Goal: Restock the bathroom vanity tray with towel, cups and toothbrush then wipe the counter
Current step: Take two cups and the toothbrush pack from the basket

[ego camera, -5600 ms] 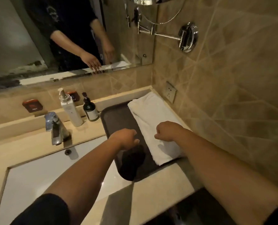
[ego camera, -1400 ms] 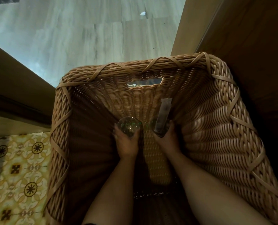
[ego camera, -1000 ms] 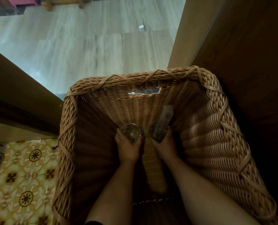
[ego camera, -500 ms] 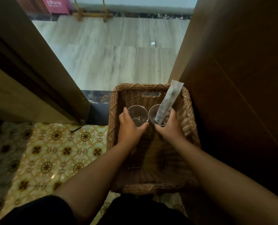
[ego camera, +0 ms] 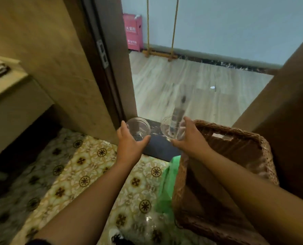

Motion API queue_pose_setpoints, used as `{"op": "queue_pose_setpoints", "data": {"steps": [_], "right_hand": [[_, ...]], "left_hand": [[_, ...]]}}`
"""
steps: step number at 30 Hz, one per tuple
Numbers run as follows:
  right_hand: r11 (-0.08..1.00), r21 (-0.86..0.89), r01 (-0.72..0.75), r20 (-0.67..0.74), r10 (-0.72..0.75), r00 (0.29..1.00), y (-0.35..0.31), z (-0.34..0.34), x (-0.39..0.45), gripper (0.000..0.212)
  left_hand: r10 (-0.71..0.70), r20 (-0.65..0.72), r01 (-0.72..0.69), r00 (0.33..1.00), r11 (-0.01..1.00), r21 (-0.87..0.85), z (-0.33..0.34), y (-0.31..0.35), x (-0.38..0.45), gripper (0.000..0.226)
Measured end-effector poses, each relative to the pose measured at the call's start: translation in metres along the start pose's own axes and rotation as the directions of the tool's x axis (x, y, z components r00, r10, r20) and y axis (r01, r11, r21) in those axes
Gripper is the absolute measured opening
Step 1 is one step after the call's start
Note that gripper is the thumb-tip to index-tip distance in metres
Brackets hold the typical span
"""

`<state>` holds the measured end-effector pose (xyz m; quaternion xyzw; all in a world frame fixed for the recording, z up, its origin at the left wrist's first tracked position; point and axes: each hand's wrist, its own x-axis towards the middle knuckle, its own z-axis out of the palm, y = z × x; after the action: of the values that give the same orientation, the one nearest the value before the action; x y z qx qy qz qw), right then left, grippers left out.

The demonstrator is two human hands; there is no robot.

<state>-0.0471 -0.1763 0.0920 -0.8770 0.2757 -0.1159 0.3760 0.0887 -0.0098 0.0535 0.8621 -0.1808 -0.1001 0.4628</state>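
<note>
I take the wicker basket (ego camera: 235,167) as my landmark. Left of it, my left hand (ego camera: 129,147) grips an empty clear cup (ego camera: 138,128); above its near rim, my right hand (ego camera: 191,138) grips a second cup (ego camera: 172,127) holding what looks like a wrapped toothbrush (ego camera: 179,112). Placement and wiping remain. The pink box (ego camera: 133,32) lettering is unreadable.

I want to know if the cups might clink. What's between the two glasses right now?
Nothing. In the head view the left glass and the right glass, holding the toothbrush packet, are apart, with only the dark threshold showing behind.
</note>
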Motion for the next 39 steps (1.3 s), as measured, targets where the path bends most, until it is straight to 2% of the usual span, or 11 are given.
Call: {"op": "queue_pose_setpoints", "data": {"steps": [4, 8, 13, 17, 25, 30, 35, 39], "right_hand": [[0.991, 0.091, 0.098, 0.119, -0.109, 0.987, -0.066, 0.091, 0.040, 0.070], [0.977, 0.147, 0.152, 0.274, -0.188, 0.943, -0.139, 0.195, 0.081, 0.074], [0.955, 0.145, 0.258, 0.414, -0.295, 0.861, -0.226, 0.299, 0.137, 0.082], [0.915, 0.182, 0.360, 0.457, -0.403, 0.793, -0.288, 0.359, 0.185, 0.076], [0.869, 0.315, 0.382, 0.516, -0.494, 0.699, -0.391, 0.464, 0.296, 0.081], [0.870, 0.278, 0.406, 0.572, -0.490, 0.658, -0.457, 0.528, 0.391, 0.091], [0.843, 0.233, 0.485, 0.592, -0.518, 0.618, -0.534, 0.580, 0.479, 0.098], [0.826, 0.219, 0.519, 0.626, -0.527, 0.575, -0.584, 0.626, 0.532, 0.101]], "left_hand": [[-0.098, -0.086, 0.101, 0.992, 0.994, 0.033, -0.084, -0.072, 0.030, 0.115], [-0.195, -0.117, 0.203, 0.974, 0.977, 0.059, -0.178, -0.141, 0.069, 0.116], [-0.234, -0.224, 0.248, 0.946, 0.968, 0.035, -0.284, -0.205, 0.108, 0.116], [-0.257, -0.328, 0.281, 0.909, 0.959, 0.026, -0.346, -0.239, 0.141, 0.114], [-0.333, -0.466, 0.340, 0.820, 0.938, -0.073, -0.438, -0.297, 0.238, 0.112], [-0.360, -0.534, 0.358, 0.765, 0.927, -0.111, -0.487, -0.323, 0.323, 0.108], [-0.349, -0.625, 0.372, 0.698, 0.923, -0.100, -0.543, -0.342, 0.405, 0.094], [-0.358, -0.671, 0.410, 0.649, 0.908, -0.087, -0.589, -0.370, 0.458, 0.103]]}}
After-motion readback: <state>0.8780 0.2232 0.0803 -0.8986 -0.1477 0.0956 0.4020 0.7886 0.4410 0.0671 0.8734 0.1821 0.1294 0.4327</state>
